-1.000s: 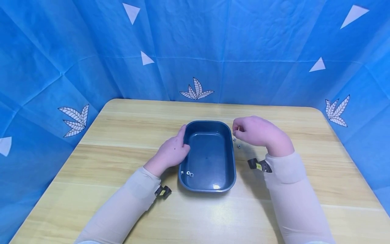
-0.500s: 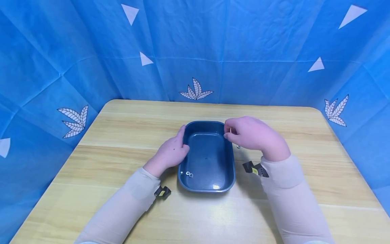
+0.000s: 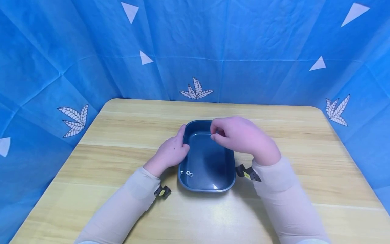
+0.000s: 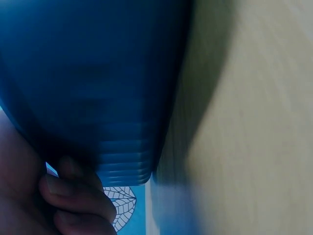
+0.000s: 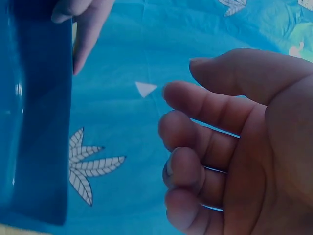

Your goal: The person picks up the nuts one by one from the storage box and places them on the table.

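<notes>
A dark blue plastic bin [image 3: 207,162] sits mid-table. My left hand [image 3: 170,149] grips its left rim, thumb over the edge and the other fingers along the outer wall; the left wrist view shows those curled fingers [image 4: 78,196] against the bin. Three small metal nuts, one of them a hex nut [image 3: 191,175], lie in the bin's near left corner. Over the far right part of the bin hovers my right hand [image 3: 243,135], fingers loosely bent. A tiny shiny speck [image 3: 217,131] shows between its thumb and forefinger. In the right wrist view the thumb and fingertips stand apart, nothing visible between them.
The wooden table [image 3: 122,135] runs out on both sides of the bin. Behind it hangs a blue cloth [image 3: 259,51] printed with leaves and white triangles. The spot right of the bin where loose nuts lay is covered by my right hand and forearm.
My right hand has moved left, from above the table beside the bin to over its inside. Loose nuts seen right of the bin are hidden. The left hand and the bin have stayed put.
</notes>
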`<state>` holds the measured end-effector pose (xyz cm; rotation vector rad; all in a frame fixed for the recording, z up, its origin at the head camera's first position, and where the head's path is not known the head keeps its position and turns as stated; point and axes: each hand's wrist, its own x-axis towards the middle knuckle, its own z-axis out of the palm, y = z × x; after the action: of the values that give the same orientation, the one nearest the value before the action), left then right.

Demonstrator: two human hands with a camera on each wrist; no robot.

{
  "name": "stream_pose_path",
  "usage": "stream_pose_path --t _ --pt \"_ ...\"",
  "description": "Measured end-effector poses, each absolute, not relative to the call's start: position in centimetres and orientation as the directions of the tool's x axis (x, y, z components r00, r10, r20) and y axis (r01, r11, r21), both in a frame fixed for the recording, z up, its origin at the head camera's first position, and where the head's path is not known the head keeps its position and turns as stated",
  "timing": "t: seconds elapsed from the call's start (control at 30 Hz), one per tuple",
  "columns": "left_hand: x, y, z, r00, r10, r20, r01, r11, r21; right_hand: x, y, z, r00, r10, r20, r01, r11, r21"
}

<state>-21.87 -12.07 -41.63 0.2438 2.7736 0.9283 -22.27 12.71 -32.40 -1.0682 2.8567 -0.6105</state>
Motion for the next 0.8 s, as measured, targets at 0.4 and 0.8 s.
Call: stream_pose_path --t 0.4,0.8 --pt "-21.9 -12.1 -41.5 -0.963 0.224 -0.149 0.091 0.793 0.603 -22.1 9.9 -33.3 -0.719 -0.688 0.094 -0.674 0.658 -0.336" --pt "-22.1 -12.2 -41.7 -0.96 0.249 -0.125 0.135 0.809 0.572 -22.2 7.2 -35.3 -0.674 -0.739 -0.012 -0.703 0.647 -0.295"
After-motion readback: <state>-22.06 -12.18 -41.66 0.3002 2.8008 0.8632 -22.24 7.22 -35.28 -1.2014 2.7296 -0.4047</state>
